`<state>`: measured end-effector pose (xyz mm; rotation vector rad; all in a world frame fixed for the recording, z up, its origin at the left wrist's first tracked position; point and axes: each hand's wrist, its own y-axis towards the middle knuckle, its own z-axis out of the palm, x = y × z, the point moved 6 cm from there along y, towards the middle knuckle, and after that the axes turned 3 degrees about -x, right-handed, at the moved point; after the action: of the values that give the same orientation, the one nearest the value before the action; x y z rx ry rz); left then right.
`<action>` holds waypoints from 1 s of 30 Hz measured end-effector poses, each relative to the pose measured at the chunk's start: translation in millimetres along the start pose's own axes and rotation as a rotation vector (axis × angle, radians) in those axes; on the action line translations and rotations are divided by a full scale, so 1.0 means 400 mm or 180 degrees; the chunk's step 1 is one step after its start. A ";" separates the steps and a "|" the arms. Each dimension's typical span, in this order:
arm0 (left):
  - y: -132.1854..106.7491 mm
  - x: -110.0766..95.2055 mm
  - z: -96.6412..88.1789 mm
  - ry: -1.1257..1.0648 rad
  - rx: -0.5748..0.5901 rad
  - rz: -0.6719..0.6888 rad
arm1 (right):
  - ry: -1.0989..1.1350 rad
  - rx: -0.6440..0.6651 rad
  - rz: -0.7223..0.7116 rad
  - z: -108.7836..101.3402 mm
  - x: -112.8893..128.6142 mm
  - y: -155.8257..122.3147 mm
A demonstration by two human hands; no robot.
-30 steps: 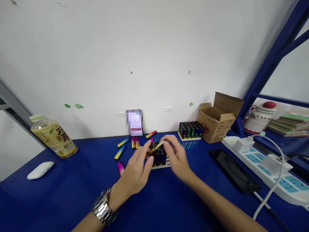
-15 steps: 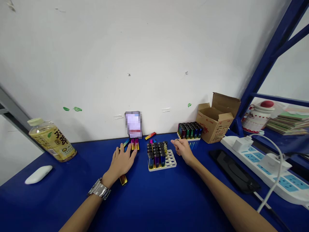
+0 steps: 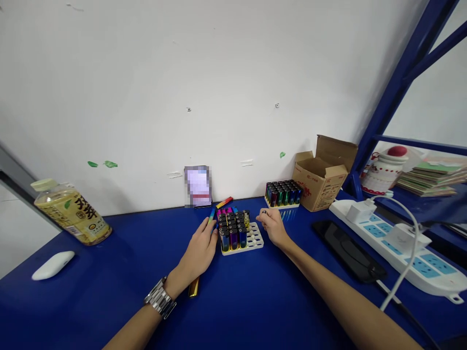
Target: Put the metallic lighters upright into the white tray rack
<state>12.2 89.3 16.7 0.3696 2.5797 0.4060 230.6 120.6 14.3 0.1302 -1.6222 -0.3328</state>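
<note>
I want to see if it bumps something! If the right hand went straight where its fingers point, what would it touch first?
Probably the lighter at the back corner of the white tray, since the right hand points that way. Depth is hard to judge, so it might pass just behind.

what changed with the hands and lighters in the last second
The left hand moved right to the white tray, holding a blue lighter. The pink and gold lighters are gone from beside the wall, and the tray's back row looks fuller. The right hand stayed beside the tray; the gold lighter stayed on the table.
</note>
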 end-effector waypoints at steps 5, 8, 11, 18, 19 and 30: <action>0.014 0.006 -0.018 -0.0244 -0.0177 -0.0108 | 0.0007 0.0048 -0.0008 0.001 0.003 -0.002; 0.019 0.014 -0.019 -0.0230 -0.0233 -0.0096 | 0.0059 -0.0002 -0.0038 0.000 0.006 -0.002; 0.023 0.025 -0.017 -0.0097 -0.0238 -0.0126 | 0.0082 -0.0089 -0.0104 -0.002 0.007 -0.002; 0.028 0.040 -0.031 0.0061 -0.0287 -0.0132 | -0.0080 0.0134 -0.0274 0.000 0.013 -0.004; 0.029 0.041 -0.034 0.0075 -0.0291 -0.0123 | -0.0102 0.0195 -0.0334 0.000 0.018 -0.004; 0.025 0.058 -0.049 0.0209 -0.0283 -0.0345 | -0.0493 0.0217 -0.0755 -0.026 0.062 0.007</action>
<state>-15.6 101.8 26.4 0.1873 2.6203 0.4992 239.0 114.7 39.2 0.3582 -1.7760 -0.4792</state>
